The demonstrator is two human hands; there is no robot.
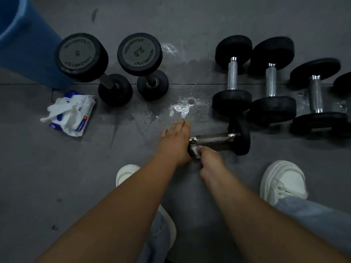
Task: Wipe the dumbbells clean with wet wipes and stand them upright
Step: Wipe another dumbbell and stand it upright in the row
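Wet grey floor (123, 186): a lying dumbbell (214, 138) is being wiped.
It is steadied by the flat, straight-fingered left hand (175, 139); a wipe (195, 149) is pinched against it by the right hand (209, 158). Upending is judged due next.

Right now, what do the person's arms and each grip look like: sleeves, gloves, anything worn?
The left forearm and right forearm are bare, no sleeve in view. The left grip and right grip wear no glove; no watch, band or ring shows in the dim light.
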